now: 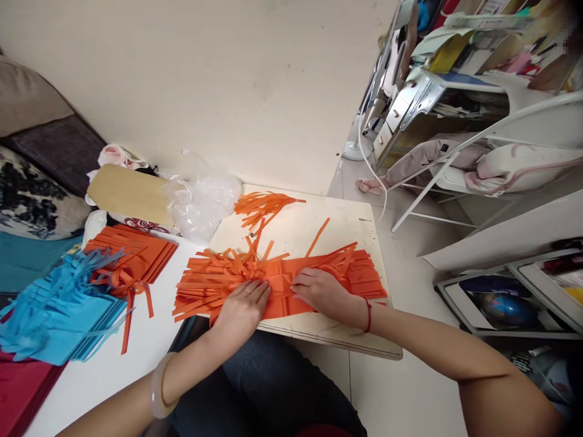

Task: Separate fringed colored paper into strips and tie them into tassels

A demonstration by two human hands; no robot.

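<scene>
A sheet of orange paper (277, 276) cut into fringe strips on both sides lies on a pale wooden board (328, 331). My left hand (243, 306) rests flat on its left part, fingers stretched out and together. Fingers curled, my right hand (321, 291) presses on the uncut middle band and pinches the paper at the fold. A loose bundle of orange strips (264, 206) lies farther back on the board.
Left of the board lie a stack of orange fringed paper (136, 252), a blue fringed stack (59, 303), red sheets (22, 388), a clear plastic bag (200, 203) and a brown cardboard piece (130, 194). A white folding chair (478, 158) and cluttered shelves stand right.
</scene>
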